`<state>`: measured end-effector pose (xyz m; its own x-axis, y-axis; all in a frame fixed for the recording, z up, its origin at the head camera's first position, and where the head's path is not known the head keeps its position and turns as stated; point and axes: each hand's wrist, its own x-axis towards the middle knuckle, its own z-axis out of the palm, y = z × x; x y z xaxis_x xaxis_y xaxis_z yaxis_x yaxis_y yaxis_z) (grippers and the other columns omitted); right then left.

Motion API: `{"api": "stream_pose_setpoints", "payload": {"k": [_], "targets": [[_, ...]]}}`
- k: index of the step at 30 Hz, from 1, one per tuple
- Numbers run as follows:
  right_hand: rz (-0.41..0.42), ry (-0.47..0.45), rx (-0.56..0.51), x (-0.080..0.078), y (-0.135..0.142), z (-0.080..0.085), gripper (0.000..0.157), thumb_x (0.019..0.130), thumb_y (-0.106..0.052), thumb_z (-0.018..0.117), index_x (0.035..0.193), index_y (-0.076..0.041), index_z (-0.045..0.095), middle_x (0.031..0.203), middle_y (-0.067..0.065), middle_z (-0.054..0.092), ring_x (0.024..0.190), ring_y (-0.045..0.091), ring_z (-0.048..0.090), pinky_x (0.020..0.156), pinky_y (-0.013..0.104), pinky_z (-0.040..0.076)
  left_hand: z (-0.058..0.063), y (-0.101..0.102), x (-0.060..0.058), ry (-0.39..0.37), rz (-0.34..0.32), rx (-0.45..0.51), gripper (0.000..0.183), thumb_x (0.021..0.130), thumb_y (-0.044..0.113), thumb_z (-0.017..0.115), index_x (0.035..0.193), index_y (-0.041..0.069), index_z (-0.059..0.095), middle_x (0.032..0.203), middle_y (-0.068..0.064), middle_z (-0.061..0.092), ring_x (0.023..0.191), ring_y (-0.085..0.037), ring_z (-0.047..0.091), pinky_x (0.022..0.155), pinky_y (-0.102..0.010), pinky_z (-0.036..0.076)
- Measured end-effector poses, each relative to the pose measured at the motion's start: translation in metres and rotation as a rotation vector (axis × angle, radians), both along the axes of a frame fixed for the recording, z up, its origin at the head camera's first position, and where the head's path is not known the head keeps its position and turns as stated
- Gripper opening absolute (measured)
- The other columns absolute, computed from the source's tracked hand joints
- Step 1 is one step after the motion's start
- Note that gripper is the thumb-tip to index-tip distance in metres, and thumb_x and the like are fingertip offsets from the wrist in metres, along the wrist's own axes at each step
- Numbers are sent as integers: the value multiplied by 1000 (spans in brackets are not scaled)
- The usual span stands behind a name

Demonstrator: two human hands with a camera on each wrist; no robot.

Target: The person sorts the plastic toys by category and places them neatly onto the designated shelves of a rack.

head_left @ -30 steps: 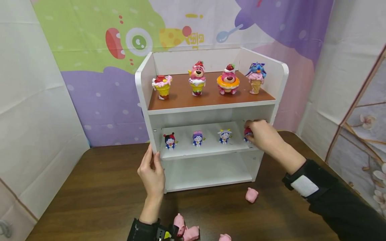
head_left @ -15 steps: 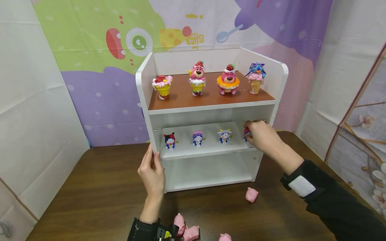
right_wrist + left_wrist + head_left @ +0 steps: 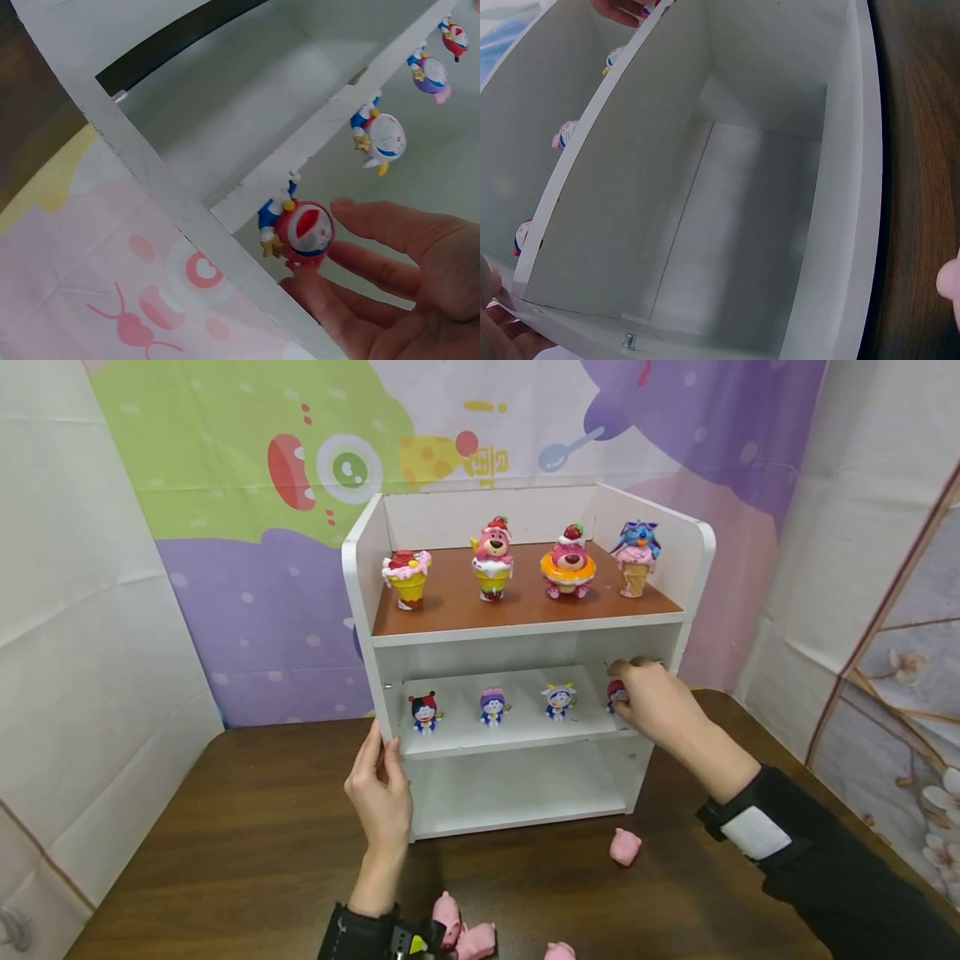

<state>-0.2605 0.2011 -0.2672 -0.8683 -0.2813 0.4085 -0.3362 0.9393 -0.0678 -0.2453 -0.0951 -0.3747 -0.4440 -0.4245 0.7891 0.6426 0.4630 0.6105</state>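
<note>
A small figurine with a red hood stands at the right end of the white shelf unit's middle board. My right hand holds it by the head between thumb and fingertips; part of it is hidden in the head view. My left hand grips the front edge of the unit's left side panel, thumb on one side and fingers on the other. To the left along the same board stand a figurine with a white horned hood, one with a purple hood and one with a red-and-black hood.
On the brown top board stand an ice-cream cup figure, two pink bear figures and a blue figure on a cone. Several pink pig toys lie on the dark wooden table. A metal peg juts from the side panel.
The view has shifted slightly. Both hands stay nearly where they were, the right one at the red-hooded figurine and the left one on the shelf unit's side panel.
</note>
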Motion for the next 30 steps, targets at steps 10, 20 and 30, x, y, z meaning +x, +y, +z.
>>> {"api": "stream_pose_setpoints", "payload": {"k": [10, 20, 30], "targets": [[-7, 124, -43, 16, 3, 2, 32, 76, -8, 64, 103, 7, 57, 99, 28, 58, 83, 36, 57, 67, 53, 53, 0, -1, -1, 1, 18, -3, 32, 83, -1, 55, 115, -7, 55, 106, -27, 61, 91, -26, 57, 65, -41, 53], [47, 188, -92, 44, 8, -19, 27, 75, -6, 65, 100, 3, 60, 97, 23, 62, 81, 34, 58, 62, 52, 52, 0, 0, -1, -4, 9, -1, 32, 83, 0, 55, 115, -6, 55, 107, -26, 61, 92, -24, 57, 67, -27, 54], [113, 57, -75, 65, 7, -69, 26, 70, -7, 70, 95, -4, 63, 91, 11, 65, 62, 12, 52, 53, 37, 50, -2, 0, -2, -21, 3, 8, 32, 84, 1, 54, 116, -6, 55, 107, -26, 61, 92, -23, 57, 71, -8, 46]]}}
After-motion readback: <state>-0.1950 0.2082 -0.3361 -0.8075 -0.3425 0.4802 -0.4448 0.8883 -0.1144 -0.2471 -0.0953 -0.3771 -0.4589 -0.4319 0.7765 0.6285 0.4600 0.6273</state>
